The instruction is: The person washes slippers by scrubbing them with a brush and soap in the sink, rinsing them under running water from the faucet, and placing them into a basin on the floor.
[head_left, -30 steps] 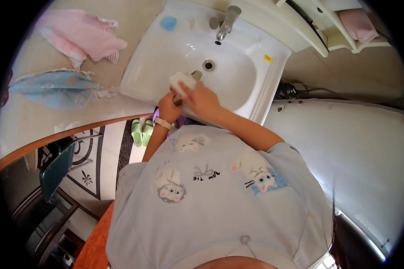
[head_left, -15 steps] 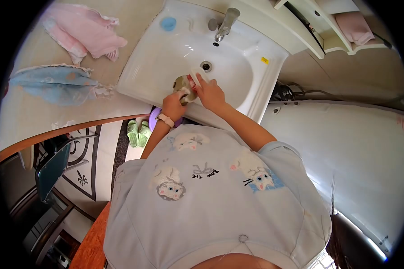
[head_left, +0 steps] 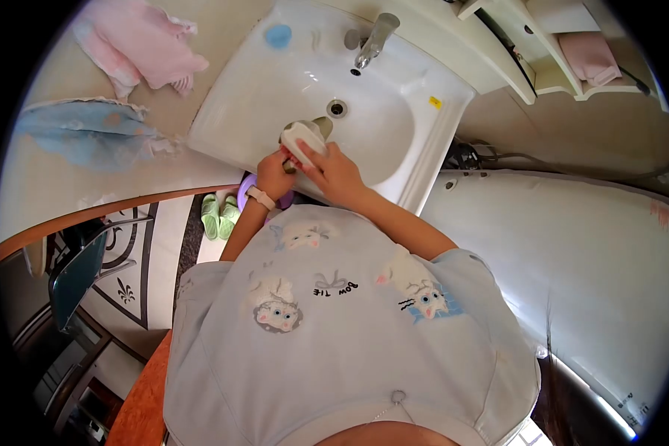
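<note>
Since the green item (head_left: 322, 125) just inside the sink's (head_left: 238, 104) near edge looks light, soft, maybe slippery, its edge is best pinched, as gripped by the left hand (head_left: 273, 177), white brush (head_left: 305, 139) by the right hand (head_left: 340, 177).

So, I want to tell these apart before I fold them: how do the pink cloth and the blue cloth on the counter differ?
The pink cloth lies farther from the person; the blue cloth lies nearer the brown front edge of the counter.
The blue cloth has pale orange patches, while the pink cloth has a striped end.
Both look rumpled.
</note>
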Available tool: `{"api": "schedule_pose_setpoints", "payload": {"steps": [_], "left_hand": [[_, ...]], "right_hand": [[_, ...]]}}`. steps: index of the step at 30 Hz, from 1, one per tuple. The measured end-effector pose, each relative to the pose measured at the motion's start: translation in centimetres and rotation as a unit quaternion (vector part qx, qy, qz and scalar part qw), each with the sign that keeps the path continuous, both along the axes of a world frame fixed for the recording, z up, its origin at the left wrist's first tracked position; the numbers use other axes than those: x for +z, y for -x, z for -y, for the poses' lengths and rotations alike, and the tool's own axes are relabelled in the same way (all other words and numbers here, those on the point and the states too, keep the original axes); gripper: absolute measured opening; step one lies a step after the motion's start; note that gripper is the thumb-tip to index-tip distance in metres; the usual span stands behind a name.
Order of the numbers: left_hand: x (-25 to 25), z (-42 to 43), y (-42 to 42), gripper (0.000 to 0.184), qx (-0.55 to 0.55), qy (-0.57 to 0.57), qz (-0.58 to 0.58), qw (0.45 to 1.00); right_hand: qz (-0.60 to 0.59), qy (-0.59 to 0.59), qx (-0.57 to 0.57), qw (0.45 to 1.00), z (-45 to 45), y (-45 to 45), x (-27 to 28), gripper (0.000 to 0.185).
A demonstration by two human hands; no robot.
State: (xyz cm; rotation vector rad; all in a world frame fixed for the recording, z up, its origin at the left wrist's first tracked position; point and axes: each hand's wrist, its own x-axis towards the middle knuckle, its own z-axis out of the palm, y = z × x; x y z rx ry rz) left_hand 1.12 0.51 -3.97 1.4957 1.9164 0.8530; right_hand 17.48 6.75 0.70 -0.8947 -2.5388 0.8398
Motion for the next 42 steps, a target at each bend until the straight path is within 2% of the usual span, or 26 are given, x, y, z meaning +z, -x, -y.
{"api": "schedule_pose_setpoints", "payload": {"steps": [2,4,6,8,10,12,14,16,19,20,22,24,25,26,27,28,30,31,32,34,35,36,37,38,39,42], "left_hand": [[-0.3,0.2,-0.3,0.035,-0.010,-0.053,-0.028,0.998],[-0.3,-0.2,-0.9,0.034,-0.015,-0.075,-0.039,0.996],[0.2,-0.3,-0.7,0.034,-0.011,-0.055,-0.026,0.998],[0.1,0.1,-0.4,0.035,-0.004,-0.028,-0.010,1.000],[-0.3,0.3,0.0,0.030,-0.036,-0.046,-0.033,0.998],[-0.3,0.0,0.0,0.029,-0.044,-0.032,-0.040,0.998],[0.0,-0.6,-0.3,0.029,-0.046,-0.059,-0.046,0.996],[-0.2,-0.6,0.6,0.031,-0.038,-0.024,-0.030,0.999],[0.2,-0.1,0.8,0.034,-0.032,0.000,-0.012,0.999],[0.5,0.0,0.7,0.035,-0.034,-0.014,-0.011,0.999],[0.6,-0.2,0.7,0.037,-0.025,-0.028,-0.008,0.999],[0.1,-0.7,1.1,0.042,-0.026,-0.028,-0.034,0.999],[-0.2,-1.0,1.5,0.042,-0.025,-0.030,-0.035,0.999],[-0.6,-1.0,2.1,0.040,-0.030,-0.027,0.040,0.998],[-0.5,-0.9,2.3,0.039,-0.035,-0.023,0.116,0.992],[-0.5,-0.8,2.2,0.039,-0.035,-0.020,0.116,0.992],[-0.3,-0.4,1.9,0.037,-0.046,0.019,0.027,0.998],[-0.3,-0.4,1.5,0.035,-0.037,-0.011,0.023,0.999],[-0.2,-0.9,1.0,0.035,-0.034,-0.014,0.021,0.999],[0.3,-1.2,0.5,0.035,-0.046,-0.033,-0.038,0.998],[0.0,-1.2,0.7,0.034,-0.045,-0.027,-0.051,0.997],[-1.1,-1.0,1.2,0.034,-0.045,-0.027,-0.050,0.997],[-2.2,-0.6,2.0,0.033,-0.039,0.027,0.042,0.998],[-3.4,0.0,2.5,0.032,-0.033,0.082,0.130,0.988],[0.3,0.0,1.5,0.032,-0.050,0.040,0.032,0.997],[-0.4,0.6,0.8,0.035,-0.040,-0.044,-0.004,0.998]], "right_hand": [[0.019,0.053,-0.050,0.997,-1.4,0.0,-3.1,0.046],[0.054,0.146,-0.142,0.977,-3.4,0.3,-3.4,0.046],[0.049,0.146,-0.144,0.978,-1.8,0.1,-2.0,0.046],[-0.021,0.016,0.006,1.000,0.0,-0.1,0.0,0.046],[-0.005,-0.005,0.015,1.000,-0.4,0.0,0.0,0.046],[0.117,0.050,-0.132,0.983,-2.4,0.3,-1.7,0.046],[0.120,0.056,-0.161,0.978,-2.1,0.6,-2.7,0.046],[0.041,-0.021,-0.079,0.996,-0.9,0.6,-1.3,0.043],[-0.006,-0.019,-0.040,0.999,-0.7,0.2,-2.1,0.043],[-0.008,-0.018,-0.042,0.999,-1.3,0.1,-3.6,0.043],[0.092,0.112,-0.169,0.975,-3.9,0.1,-6.4,0.043],[0.077,0.055,-0.084,0.992,-3.7,0.0,-6.8,0.044],[0.055,0.086,-0.082,0.991,-2.4,0.4,-3.3,0.044],[0.035,0.119,-0.080,0.989,-1.0,0.6,-1.1,0.044],[-0.050,0.054,-0.028,0.997,-0.1,0.5,-0.8,0.045],[-0.049,0.057,-0.028,0.997,-0.3,0.5,-1.1,0.045],[-0.009,0.049,-0.077,0.996,-1.7,0.3,-3.1,0.046],[0.016,0.108,-0.139,0.984,-3.0,0.3,-4.5,0.045],[0.014,0.105,-0.137,0.985,-3.3,-0.1,-5.9,0.045],[0.053,0.152,-0.193,0.968,-2.5,0.0,-4.5,0.045],[0.052,0.151,-0.192,0.968,-1.9,0.1,-3.2,0.045],[-0.001,0.087,-0.105,0.991,-1.0,0.1,-1.4,0.045],[-0.055,0.027,-0.018,0.998,-0.1,0.0,-0.6,0.046],[-0.056,0.032,-0.020,0.998,-0.1,-0.3,-0.9,0.046],[-0.019,0.007,-0.018,1.000,-0.7,-0.6,-1.7,0.046],[0.035,0.005,-0.094,0.995,-2.6,-0.6,-3.9,0.045]]}}
